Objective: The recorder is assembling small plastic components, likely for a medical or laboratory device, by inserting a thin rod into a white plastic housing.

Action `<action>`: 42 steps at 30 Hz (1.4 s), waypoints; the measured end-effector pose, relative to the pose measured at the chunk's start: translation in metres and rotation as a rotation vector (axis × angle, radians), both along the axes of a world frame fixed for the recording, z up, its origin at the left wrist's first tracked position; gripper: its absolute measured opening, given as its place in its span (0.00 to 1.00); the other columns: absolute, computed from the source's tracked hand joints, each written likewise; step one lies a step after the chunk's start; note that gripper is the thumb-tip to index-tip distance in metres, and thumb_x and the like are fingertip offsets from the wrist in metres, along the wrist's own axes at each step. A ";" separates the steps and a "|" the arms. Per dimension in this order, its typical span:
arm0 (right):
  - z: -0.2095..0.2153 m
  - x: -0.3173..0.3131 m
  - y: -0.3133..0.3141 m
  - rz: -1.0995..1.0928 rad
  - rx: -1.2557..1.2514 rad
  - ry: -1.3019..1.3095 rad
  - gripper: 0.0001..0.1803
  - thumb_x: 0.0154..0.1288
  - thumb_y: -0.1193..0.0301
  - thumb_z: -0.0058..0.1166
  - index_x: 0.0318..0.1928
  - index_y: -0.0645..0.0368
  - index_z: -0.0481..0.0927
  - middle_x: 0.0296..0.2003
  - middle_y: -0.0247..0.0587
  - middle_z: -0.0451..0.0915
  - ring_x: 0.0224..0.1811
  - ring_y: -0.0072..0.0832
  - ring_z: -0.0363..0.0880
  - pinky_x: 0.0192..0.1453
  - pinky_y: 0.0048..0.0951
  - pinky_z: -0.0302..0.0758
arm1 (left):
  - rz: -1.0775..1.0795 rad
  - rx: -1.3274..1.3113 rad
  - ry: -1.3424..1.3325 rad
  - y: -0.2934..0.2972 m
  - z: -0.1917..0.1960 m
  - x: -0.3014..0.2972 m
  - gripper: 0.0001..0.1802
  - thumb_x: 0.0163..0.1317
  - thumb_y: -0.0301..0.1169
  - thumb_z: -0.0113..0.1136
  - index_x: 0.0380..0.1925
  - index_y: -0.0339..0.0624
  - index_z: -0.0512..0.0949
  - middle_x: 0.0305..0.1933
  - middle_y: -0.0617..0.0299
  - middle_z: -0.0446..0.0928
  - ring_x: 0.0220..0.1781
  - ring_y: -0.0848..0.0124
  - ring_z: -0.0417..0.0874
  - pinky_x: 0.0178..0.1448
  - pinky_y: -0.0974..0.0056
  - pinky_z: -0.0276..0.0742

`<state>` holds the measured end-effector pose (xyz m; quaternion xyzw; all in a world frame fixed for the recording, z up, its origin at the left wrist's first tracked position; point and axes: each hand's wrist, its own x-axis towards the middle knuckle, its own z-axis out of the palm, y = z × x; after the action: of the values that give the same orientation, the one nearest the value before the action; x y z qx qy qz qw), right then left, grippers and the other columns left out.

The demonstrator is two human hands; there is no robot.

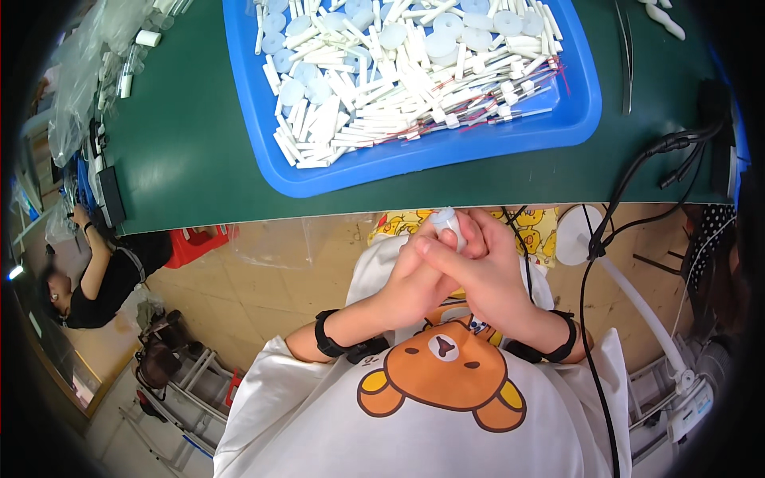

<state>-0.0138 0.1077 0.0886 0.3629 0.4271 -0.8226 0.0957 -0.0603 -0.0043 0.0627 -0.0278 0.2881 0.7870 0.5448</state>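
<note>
Holding small whitish part (pixel 445 218) near worktop (pixel 183 167) edge: left hand (pixel 421 267) and right hand (pixel 494 259) closed together around it. Work on part apparently unfinished; many white tubes (pixel 376 127) and translucent discs (pixel 441 44) lie loose in blue tray (pixel 590 95).

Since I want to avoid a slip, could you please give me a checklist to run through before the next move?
1. White piece held: ok, between left hand and right hand.
2. Its lower end visible: not ok, fingers cover it.
3. Tray on table: ok.
4. Tubes apart from discs: not ok, mixed.
5. Tweezers outside tray: ok, right of it.
6. Cable off right sleeve: cannot tell; it crosses in view.
</note>
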 end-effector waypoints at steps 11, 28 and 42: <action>0.007 0.000 -0.002 -0.007 -0.019 0.052 0.16 0.60 0.76 0.57 0.49 0.65 0.73 0.41 0.33 0.77 0.43 0.17 0.75 0.48 0.20 0.72 | -0.005 -0.019 -0.027 -0.002 0.008 -0.002 0.12 0.75 0.39 0.39 0.45 0.43 0.64 0.42 0.64 0.67 0.45 0.77 0.69 0.51 0.69 0.69; -0.019 -0.003 0.006 0.120 -0.074 -0.061 0.17 0.62 0.77 0.53 0.51 0.67 0.69 0.41 0.36 0.75 0.42 0.25 0.81 0.48 0.27 0.79 | -0.084 -0.308 0.022 -0.003 0.007 -0.001 0.15 0.75 0.35 0.39 0.56 0.43 0.56 0.44 0.65 0.67 0.44 0.81 0.68 0.44 0.75 0.69; 0.035 0.001 0.026 0.448 0.482 0.390 0.42 0.50 0.63 0.71 0.61 0.65 0.62 0.50 0.50 0.76 0.50 0.39 0.79 0.50 0.33 0.76 | -0.257 0.086 -0.055 -0.008 0.039 -0.044 0.23 0.73 0.49 0.30 0.33 0.42 0.66 0.26 0.65 0.63 0.27 0.76 0.63 0.35 0.71 0.63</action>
<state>-0.0132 0.1336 0.1235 0.1090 0.6872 -0.7110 0.1022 -0.1039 -0.0127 0.1021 0.0111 0.2402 0.7212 0.6497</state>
